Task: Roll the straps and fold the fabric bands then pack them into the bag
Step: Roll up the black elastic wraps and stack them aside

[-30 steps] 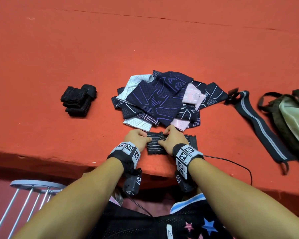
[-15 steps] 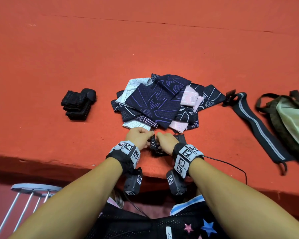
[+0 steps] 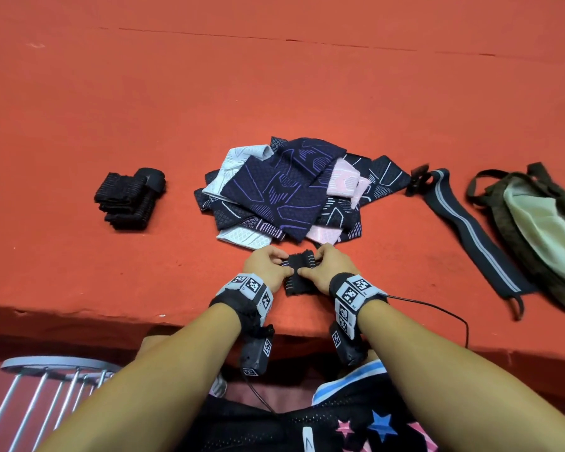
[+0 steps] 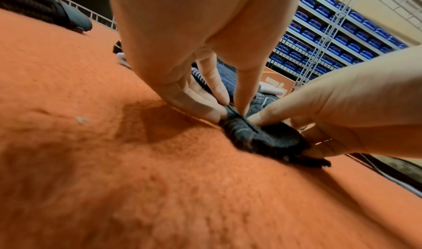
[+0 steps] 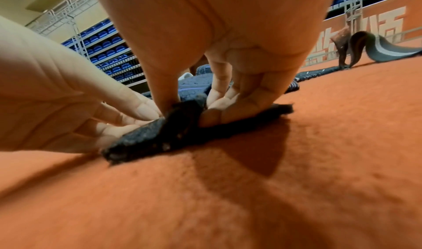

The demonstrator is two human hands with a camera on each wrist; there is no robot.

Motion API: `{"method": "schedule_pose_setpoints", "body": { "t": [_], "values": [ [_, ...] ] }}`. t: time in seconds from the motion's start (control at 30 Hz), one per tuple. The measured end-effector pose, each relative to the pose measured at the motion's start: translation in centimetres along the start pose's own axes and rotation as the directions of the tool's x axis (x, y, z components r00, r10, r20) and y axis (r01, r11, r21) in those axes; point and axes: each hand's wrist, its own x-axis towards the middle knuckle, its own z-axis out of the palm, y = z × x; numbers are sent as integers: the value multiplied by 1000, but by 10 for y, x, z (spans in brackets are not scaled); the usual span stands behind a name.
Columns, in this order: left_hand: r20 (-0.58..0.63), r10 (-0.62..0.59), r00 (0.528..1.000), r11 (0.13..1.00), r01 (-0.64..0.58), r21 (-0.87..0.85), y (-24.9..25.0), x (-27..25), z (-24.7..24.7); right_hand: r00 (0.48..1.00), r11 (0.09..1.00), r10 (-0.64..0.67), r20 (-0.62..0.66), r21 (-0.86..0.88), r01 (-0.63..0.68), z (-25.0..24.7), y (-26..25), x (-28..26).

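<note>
A short black strap (image 3: 299, 272) with pale stitch lines lies near the front edge of the orange surface. My left hand (image 3: 282, 267) pinches its left side and my right hand (image 3: 310, 265) pinches its right side, thumbs close together on top. In the left wrist view the strap (image 4: 262, 137) is bunched into a thick fold under the fingertips. The right wrist view shows the strap (image 5: 182, 126) raised into a ridge between thumb and fingers. Just beyond lies a pile of patterned fabric bands (image 3: 291, 190). An olive bag (image 3: 535, 230) lies open at the far right.
Rolled black straps (image 3: 129, 199) sit in a stack at the left. A long dark strap with a grey stripe (image 3: 470, 236) lies flat beside the bag. A thin black cable (image 3: 437, 309) runs from my right wrist. A metal stool (image 3: 46, 370) stands below the surface's edge.
The black strap lay spread wide under both hands a second ago. My hands have drawn together and gathered it into a narrower, thicker fold.
</note>
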Motion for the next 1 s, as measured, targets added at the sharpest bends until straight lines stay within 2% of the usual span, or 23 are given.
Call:
{"method": "schedule_pose_setpoints", "body": {
  "t": [0.17, 0.23, 0.3, 0.47, 0.63, 0.77, 1.0],
  "values": [
    [-25, 93, 995, 984, -88, 153, -1, 2, 5, 983, 987, 153, -102, -33, -157, -13, 10, -4],
    [-16, 112, 994, 975, -107, 195, -1, 2, 5, 969, 969, 233, -88, -59, -238, -17, 12, -4],
    [-10, 116, 993, 974, -112, 198, -2, 2, 5, 965, 962, 260, -39, -73, -263, -19, 12, -1],
    [-2, 136, 991, 974, -134, 182, -4, 2, 4, 972, 971, 232, 49, 41, -234, -22, 9, 3],
    [-6, 141, 990, 974, -138, 178, -7, 2, 4, 994, 995, 92, -51, -35, -93, -14, -3, -4],
    [-8, 133, 991, 981, -130, 145, -7, 2, 5, 998, 996, 4, -64, -94, -10, -6, -12, -11],
    [-10, 100, 995, 993, -99, 61, -11, 5, 2, 998, 999, -26, -58, -20, 25, -2, -11, -10]
  ]
}}
